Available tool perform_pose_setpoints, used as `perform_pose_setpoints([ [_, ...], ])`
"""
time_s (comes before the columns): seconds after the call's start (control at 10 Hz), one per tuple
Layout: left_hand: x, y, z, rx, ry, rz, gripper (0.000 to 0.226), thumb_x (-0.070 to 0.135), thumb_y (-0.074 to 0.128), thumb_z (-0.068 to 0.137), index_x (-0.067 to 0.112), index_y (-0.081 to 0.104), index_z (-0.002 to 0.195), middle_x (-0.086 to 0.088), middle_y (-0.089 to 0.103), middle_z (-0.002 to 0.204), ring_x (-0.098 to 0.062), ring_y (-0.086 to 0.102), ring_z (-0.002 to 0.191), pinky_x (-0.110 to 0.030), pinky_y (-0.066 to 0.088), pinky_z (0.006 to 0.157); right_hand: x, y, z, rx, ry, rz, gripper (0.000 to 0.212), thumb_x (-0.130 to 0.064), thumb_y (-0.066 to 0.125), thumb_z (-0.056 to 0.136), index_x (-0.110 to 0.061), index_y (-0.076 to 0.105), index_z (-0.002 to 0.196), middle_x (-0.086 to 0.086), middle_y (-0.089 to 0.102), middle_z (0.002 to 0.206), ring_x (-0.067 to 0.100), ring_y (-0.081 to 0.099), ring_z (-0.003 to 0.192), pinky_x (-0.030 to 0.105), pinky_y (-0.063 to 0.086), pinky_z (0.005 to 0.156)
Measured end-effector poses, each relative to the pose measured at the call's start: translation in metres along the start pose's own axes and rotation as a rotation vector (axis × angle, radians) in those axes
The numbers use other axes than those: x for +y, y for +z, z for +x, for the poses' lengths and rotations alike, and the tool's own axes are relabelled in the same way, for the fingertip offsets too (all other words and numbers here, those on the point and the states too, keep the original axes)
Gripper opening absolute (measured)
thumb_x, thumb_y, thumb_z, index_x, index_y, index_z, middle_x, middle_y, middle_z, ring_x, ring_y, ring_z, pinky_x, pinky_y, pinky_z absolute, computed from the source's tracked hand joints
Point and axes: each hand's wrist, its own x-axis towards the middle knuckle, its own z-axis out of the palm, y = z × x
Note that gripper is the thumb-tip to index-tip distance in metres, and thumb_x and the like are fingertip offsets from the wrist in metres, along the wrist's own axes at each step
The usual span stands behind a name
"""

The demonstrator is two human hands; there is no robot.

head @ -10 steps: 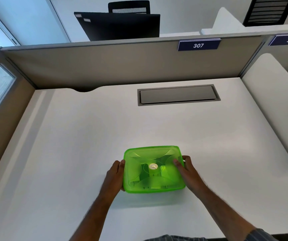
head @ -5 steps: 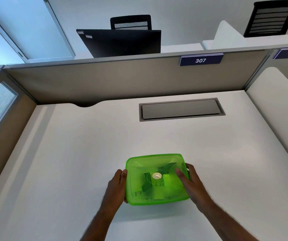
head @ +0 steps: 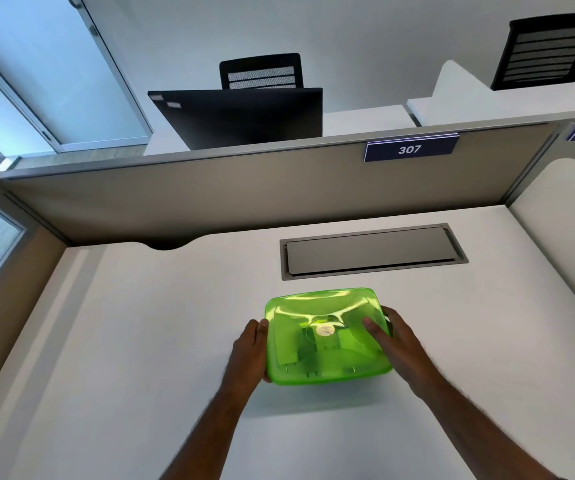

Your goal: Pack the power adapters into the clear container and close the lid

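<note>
A container with a translucent green lid (head: 314, 315) is near the middle of the white desk (head: 140, 323), its lid on. Pale power adapters (head: 291, 346) show dimly through the lid, along with several metal prongs near the front edge. My left hand (head: 248, 351) grips the container's left side, with its fingers curled under the edge. My right hand (head: 402, 344) holds the right side, thumb lying on top of the lid. The container looks tilted, and a shadow lies on the desk in front of it. Whether it touches the desk I cannot tell.
A grey cable hatch (head: 372, 251) is set into the desk behind the container. A beige partition (head: 244, 192) with a "307" label (head: 409, 149) closes the back, and a white divider (head: 563, 244) closes the right side. A black monitor (head: 241, 116) stands beyond the partition.
My view has tipped upward, showing more of the room beyond. Both hands keep the same hold on the container, which has moved slightly away from me and tilted.
</note>
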Motion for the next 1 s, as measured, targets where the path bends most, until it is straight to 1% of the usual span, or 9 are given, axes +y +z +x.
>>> perform_pose_setpoints([
  [0.1, 0.007, 0.001, 0.019, 0.000, 0.003, 0.021, 0.040, 0.046, 0.039, 0.107, 0.014, 0.053, 0.088, -0.014, 0.059, 0.079, -0.034, 0.070, 0.062, -0.056, 0.058, 0.045, -0.007, 0.001, 0.019, -0.001, -0.023, -0.016, 0.028, -0.041, 0.068, 0.094, -0.031, 0.063, 0.120, -0.008, 0.074, 0.110, 0.003, 0.070, 0.096, 0.029, 0.056, 0.082],
  [0.2, 0.015, 0.002, 0.045, -0.004, -0.008, 0.024, 0.040, 0.047, 0.039, 0.107, 0.014, 0.055, 0.090, -0.014, 0.059, 0.082, -0.036, 0.070, 0.067, -0.058, 0.059, 0.045, -0.013, 0.004, 0.047, 0.000, -0.045, -0.032, 0.031, -0.041, 0.069, 0.093, -0.029, 0.063, 0.121, -0.006, 0.075, 0.109, 0.009, 0.071, 0.100, 0.032, 0.058, 0.085],
  [0.4, 0.029, 0.005, 0.077, -0.011, -0.018, 0.060, 0.041, 0.046, 0.038, 0.107, 0.012, 0.055, 0.092, -0.013, 0.061, 0.085, -0.034, 0.070, 0.063, -0.056, 0.060, 0.048, -0.014, 0.008, 0.082, 0.033, -0.041, -0.038, 0.031, -0.042, 0.070, 0.093, -0.026, 0.065, 0.119, -0.004, 0.075, 0.106, 0.014, 0.071, 0.099, 0.037, 0.057, 0.086],
  [0.5, 0.033, 0.008, 0.087, -0.012, -0.008, 0.079, 0.042, 0.046, 0.037, 0.107, 0.011, 0.055, 0.093, -0.014, 0.062, 0.086, -0.036, 0.071, 0.064, -0.055, 0.060, 0.048, -0.016, 0.008, 0.091, 0.064, -0.052, -0.061, 0.029, -0.040, 0.069, 0.094, -0.024, 0.065, 0.118, -0.002, 0.074, 0.106, 0.013, 0.070, 0.098, 0.035, 0.055, 0.085],
  [0.6, 0.038, 0.011, 0.099, -0.016, 0.005, 0.088, 0.043, 0.046, 0.037, 0.107, 0.009, 0.056, 0.096, -0.014, 0.063, 0.088, -0.037, 0.072, 0.066, -0.055, 0.061, 0.049, -0.013, 0.007, 0.103, 0.089, -0.068, -0.086, 0.029, -0.038, 0.069, 0.094, -0.023, 0.065, 0.119, -0.002, 0.074, 0.107, 0.015, 0.070, 0.099, 0.037, 0.056, 0.086],
  [0.7, 0.037, 0.014, 0.104, -0.016, 0.014, 0.088, 0.043, 0.047, 0.036, 0.107, 0.009, 0.056, 0.097, -0.012, 0.063, 0.087, -0.037, 0.072, 0.068, -0.055, 0.061, 0.049, -0.010, 0.007, 0.107, 0.102, -0.080, -0.104, 0.030, -0.036, 0.069, 0.095, -0.023, 0.063, 0.121, -0.003, 0.074, 0.107, 0.014, 0.070, 0.097, 0.034, 0.057, 0.083],
  [0.8, 0.032, 0.013, 0.110, -0.019, 0.011, 0.051, 0.042, 0.048, 0.038, 0.106, 0.012, 0.057, 0.096, -0.011, 0.062, 0.086, -0.037, 0.072, 0.069, -0.056, 0.061, 0.049, -0.009, 0.012, 0.106, 0.107, -0.079, -0.083, 0.031, -0.031, 0.066, 0.097, -0.019, 0.058, 0.124, -0.004, 0.073, 0.106, 0.009, 0.070, 0.093, 0.020, 0.053, 0.071],
  [0.9, 0.029, 0.013, 0.113, -0.030, 0.005, 0.025, 0.041, 0.049, 0.039, 0.106, 0.014, 0.057, 0.095, -0.011, 0.063, 0.087, -0.037, 0.072, 0.072, -0.055, 0.062, 0.052, -0.011, 0.012, 0.106, 0.098, -0.046, -0.066, 0.034, -0.032, 0.065, 0.098, -0.019, 0.054, 0.127, -0.002, 0.072, 0.107, 0.014, 0.070, 0.097, 0.023, 0.052, 0.071],
  [1.0, 0.026, 0.011, 0.099, -0.007, 0.033, 0.071, 0.039, 0.053, 0.037, 0.105, 0.019, 0.054, 0.093, -0.011, 0.065, 0.086, -0.030, 0.069, 0.072, -0.045, 0.063, 0.058, -0.016, 0.014, 0.103, 0.107, -0.019, -0.060, 0.039, -0.033, 0.066, 0.097, -0.016, 0.049, 0.129, -0.001, 0.069, 0.106, 0.024, 0.068, 0.105, 0.028, 0.052, 0.073],
])
